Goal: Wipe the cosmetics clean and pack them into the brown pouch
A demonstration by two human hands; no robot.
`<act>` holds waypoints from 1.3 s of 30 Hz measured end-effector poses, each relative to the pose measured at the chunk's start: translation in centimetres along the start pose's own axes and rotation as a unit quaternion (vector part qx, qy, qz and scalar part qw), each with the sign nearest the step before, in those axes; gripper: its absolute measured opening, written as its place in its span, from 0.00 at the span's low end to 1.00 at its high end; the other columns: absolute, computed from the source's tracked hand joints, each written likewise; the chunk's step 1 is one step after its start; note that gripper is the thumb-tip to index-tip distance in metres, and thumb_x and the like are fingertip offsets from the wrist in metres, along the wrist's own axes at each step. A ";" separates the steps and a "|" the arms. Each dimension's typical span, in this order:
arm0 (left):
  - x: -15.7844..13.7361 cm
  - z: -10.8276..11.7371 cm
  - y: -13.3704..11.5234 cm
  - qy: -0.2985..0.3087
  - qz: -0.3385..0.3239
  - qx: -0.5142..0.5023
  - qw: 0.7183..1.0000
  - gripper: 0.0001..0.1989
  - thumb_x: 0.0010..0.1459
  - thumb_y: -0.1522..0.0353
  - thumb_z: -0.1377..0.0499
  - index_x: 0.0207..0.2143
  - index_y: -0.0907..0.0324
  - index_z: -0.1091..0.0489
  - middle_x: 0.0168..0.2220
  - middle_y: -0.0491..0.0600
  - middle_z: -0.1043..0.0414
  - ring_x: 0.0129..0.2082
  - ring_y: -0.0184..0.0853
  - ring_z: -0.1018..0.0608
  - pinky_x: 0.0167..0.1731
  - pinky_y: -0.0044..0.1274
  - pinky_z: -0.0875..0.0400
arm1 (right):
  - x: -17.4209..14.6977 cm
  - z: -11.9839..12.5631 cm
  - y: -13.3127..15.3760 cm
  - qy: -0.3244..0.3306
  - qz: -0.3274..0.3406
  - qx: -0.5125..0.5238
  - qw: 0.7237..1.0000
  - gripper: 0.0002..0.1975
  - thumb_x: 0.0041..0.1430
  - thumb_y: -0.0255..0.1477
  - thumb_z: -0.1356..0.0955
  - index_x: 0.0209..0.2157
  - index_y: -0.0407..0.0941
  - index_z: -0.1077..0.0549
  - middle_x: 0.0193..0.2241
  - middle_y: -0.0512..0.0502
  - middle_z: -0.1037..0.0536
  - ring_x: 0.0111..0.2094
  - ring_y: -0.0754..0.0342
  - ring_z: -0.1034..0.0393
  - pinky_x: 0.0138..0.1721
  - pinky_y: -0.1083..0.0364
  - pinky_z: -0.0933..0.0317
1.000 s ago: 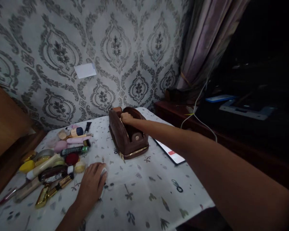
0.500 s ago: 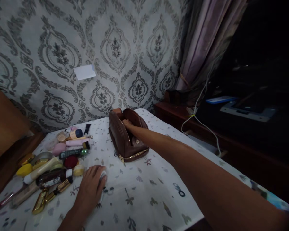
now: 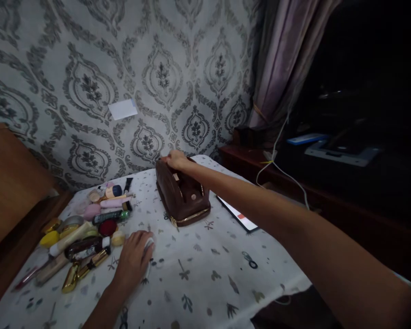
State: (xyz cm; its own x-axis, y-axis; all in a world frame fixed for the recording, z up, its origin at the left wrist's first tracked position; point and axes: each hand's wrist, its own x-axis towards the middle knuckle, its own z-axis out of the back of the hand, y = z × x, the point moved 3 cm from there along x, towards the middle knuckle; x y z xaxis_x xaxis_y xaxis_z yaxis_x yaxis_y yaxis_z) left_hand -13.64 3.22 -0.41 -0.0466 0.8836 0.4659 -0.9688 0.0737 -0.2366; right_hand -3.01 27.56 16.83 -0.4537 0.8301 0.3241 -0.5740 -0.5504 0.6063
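Note:
A brown bag [image 3: 188, 208] with gold zippers stands unzipped on the patterned white cloth. At its far upper edge, by the tab-like handle, my right hand [image 3: 176, 160] has its fingers closed on the bag. My left hand [image 3: 135, 253] rests on the cloth, its fingers curled over a crumpled white wipe [image 3: 148, 246], mostly hidden under the palm. Just left of that hand lies a pile of cosmetics: a dark bottle with a white cap [image 3: 87, 246], a gold tube [image 3: 70, 278], a dark red round case [image 3: 108, 227] and several more.
A tablet or phone with a lit screen [image 3: 245, 220] lies right of the bag, partly behind my right forearm. A white cable [image 3: 296, 185] hangs over the dark wooden furniture at right. At left stands a brown wooden panel [image 3: 13, 183]; patterned wallpaper [image 3: 160, 82] rises behind.
My right hand has come up out of the bag's inside to its far upper rim. The lit screen beside the bag has come into view. My left hand stays on the wipe.

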 end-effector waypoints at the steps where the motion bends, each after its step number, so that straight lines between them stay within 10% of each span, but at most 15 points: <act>1: -0.1 -0.1 0.1 -0.005 -0.003 -0.002 1.000 0.13 0.66 0.64 0.50 0.48 0.55 0.30 0.43 0.53 0.26 0.43 0.43 0.25 0.42 0.36 0.29 | -1.0 0.6 0.6 -0.016 0.024 0.004 1.000 0.13 0.67 0.30 0.35 0.51 0.41 0.29 0.51 0.42 0.27 0.51 0.48 0.31 0.52 0.47 0.35; 5: -0.4 -0.6 0.8 -0.036 -0.001 -0.004 0.999 0.14 0.65 0.64 0.48 0.51 0.56 0.31 0.43 0.54 0.26 0.44 0.43 0.24 0.44 0.35 0.28 | -8.8 -0.3 3.1 -0.066 0.323 0.040 0.943 0.11 0.68 0.26 0.40 0.45 0.41 0.28 0.45 0.40 0.26 0.50 0.51 0.34 0.53 0.53 0.39; 9: -0.6 -0.5 1.4 -0.071 -0.002 -0.013 0.997 0.11 0.63 0.67 0.49 0.39 0.59 0.28 0.38 0.54 0.25 0.40 0.43 0.23 0.39 0.33 0.26 | -16.4 -6.3 3.0 0.070 0.544 0.019 0.836 0.08 0.67 0.27 0.37 0.36 0.42 0.28 0.36 0.43 0.24 0.40 0.52 0.33 0.42 0.55 0.37; 18: 0.0 1.1 2.0 -0.023 0.082 -0.006 0.996 0.11 0.65 0.69 0.50 0.45 0.58 0.30 0.41 0.53 0.26 0.43 0.40 0.24 0.44 0.31 0.28 | -15.3 -15.7 -0.7 0.098 0.159 0.270 0.944 0.11 0.63 0.26 0.40 0.33 0.42 0.26 0.26 0.50 0.25 0.27 0.56 0.31 0.32 0.58 0.38; 33: -0.8 2.8 3.3 -0.066 0.127 -0.011 0.990 0.10 0.66 0.68 0.49 0.44 0.59 0.29 0.42 0.52 0.26 0.43 0.38 0.23 0.45 0.28 0.29 | -16.4 -16.6 -1.4 0.173 0.158 0.255 0.938 0.12 0.60 0.31 0.38 0.35 0.42 0.25 0.25 0.47 0.23 0.27 0.53 0.30 0.31 0.55 0.39; 39: -0.1 7.1 6.3 -0.097 0.199 0.063 0.973 0.11 0.66 0.68 0.50 0.46 0.57 0.30 0.46 0.51 0.26 0.47 0.36 0.24 0.48 0.26 0.31 | -16.5 -16.5 -1.5 0.179 0.147 0.243 0.942 0.12 0.59 0.32 0.38 0.35 0.43 0.24 0.24 0.48 0.24 0.26 0.52 0.31 0.30 0.55 0.40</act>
State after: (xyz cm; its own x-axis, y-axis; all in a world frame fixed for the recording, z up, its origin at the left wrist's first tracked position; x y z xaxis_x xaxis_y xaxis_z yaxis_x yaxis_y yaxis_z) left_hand -21.50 0.35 4.12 -0.4579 0.7258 0.5133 -0.8859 -0.3245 -0.3315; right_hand -5.93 13.23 -1.46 -0.7951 0.5169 0.3172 -0.0471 -0.5740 0.8175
